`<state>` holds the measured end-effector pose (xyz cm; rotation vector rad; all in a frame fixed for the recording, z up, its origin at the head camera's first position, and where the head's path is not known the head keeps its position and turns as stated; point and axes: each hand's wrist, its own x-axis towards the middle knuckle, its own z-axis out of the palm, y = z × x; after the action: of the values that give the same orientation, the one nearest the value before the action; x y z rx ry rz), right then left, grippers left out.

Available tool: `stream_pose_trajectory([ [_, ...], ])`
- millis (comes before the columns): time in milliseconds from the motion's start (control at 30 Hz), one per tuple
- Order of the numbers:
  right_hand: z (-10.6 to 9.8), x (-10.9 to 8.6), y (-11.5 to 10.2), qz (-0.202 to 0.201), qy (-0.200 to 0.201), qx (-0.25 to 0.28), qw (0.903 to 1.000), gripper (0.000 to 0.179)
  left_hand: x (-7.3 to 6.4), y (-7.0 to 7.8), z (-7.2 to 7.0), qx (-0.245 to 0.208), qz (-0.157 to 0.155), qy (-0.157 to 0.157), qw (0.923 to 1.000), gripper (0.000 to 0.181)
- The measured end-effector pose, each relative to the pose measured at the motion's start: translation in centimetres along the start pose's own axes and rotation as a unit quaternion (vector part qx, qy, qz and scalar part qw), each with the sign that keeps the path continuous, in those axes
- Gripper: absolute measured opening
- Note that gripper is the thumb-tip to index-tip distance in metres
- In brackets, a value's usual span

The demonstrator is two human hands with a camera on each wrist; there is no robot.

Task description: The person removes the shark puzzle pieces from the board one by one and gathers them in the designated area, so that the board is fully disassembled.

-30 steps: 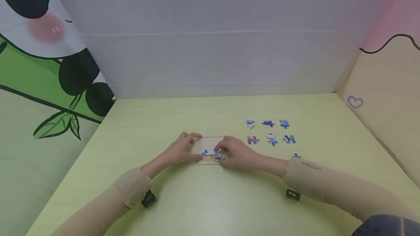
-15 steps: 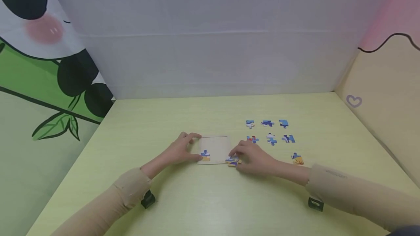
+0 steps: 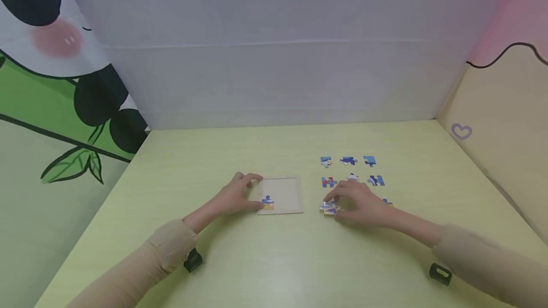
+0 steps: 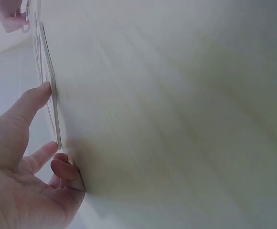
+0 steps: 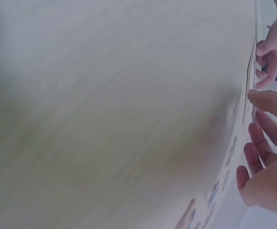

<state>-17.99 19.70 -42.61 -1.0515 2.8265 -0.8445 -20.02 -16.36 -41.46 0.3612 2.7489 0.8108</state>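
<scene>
A shallow square puzzle tray (image 3: 286,196) lies flat on the table. One blue and yellow puzzle piece (image 3: 267,203) sits in its lower left corner. My left hand (image 3: 234,196) holds the tray by its left side, thumb at the near corner and index finger at the far one; the left wrist view shows that thumb (image 4: 38,98) against the tray's edge. To the right of the tray, my right hand (image 3: 359,203) pinches another blue and yellow puzzle piece (image 3: 328,208) low over the table; whether it touches the surface is unclear.
Beyond the right hand, loose pieces lie in rows, among them a far one (image 3: 326,161), a red and blue one (image 3: 329,182) and one at the right (image 3: 376,180). The hand partly covers two others. A pale wall (image 3: 291,80) stands behind the table (image 3: 222,151).
My right hand has moved from inside the tray to the right, taking a puzzle piece out with it. The left hand stays at the tray's left side.
</scene>
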Motion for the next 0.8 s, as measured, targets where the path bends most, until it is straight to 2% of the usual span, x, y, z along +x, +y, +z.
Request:
stream_pose_trajectory([
  [133,-0.6,-0.9,0.9,0.008,0.005,-0.006,0.9999,0.036,0.0,0.0,0.0,0.002,0.001,0.001,1.0000,0.076],
  [367,-1.6,-2.3,2.4,0.045,0.009,-0.003,0.9990,0.036,0.1,0.0,0.1,0.003,-0.002,0.000,1.0000,0.076],
  [567,-2.1,-3.5,3.6,0.049,0.007,-0.016,0.9987,0.035,0.1,-0.4,0.3,0.009,0.008,0.004,0.9999,0.076],
  [800,-3.0,-4.0,4.6,0.073,-0.003,-0.015,0.9972,0.034,0.1,-0.2,0.2,0.007,0.008,0.008,0.9999,0.076],
])
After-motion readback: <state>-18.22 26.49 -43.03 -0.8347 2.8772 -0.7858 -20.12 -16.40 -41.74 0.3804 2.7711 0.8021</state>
